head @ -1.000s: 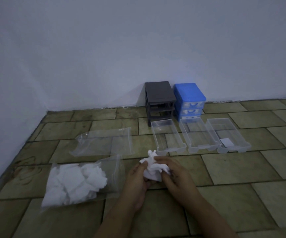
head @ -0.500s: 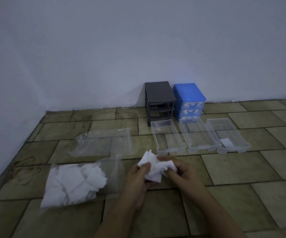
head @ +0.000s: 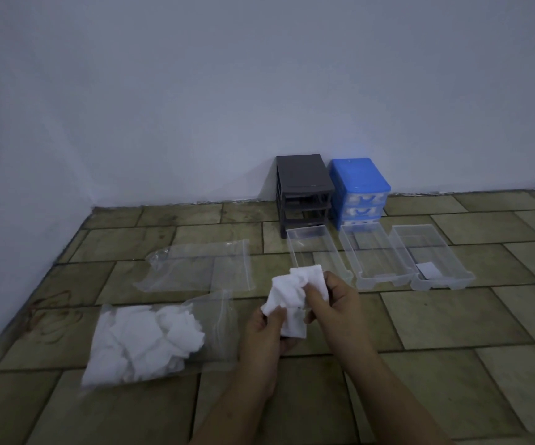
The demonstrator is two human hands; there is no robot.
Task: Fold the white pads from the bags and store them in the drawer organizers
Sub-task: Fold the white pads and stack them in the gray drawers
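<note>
Head view: above a tiled floor, the left hand (head: 267, 329) and right hand (head: 333, 301) both pinch a crumpled white pad (head: 295, 293). One folded pad (head: 428, 270) lies in the rightmost drawer (head: 402, 245); the nearer bag (head: 163, 335) remains full.

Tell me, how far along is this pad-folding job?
Barely started. Done: one folded pad lies in the rightmost clear drawer; one bag lies empty. In hand: the left hand and right hand hold a crumpled white pad, not yet folded. Left: the full bag of pads, two other clear drawers with nothing inside, out of the grey organizer.
</note>
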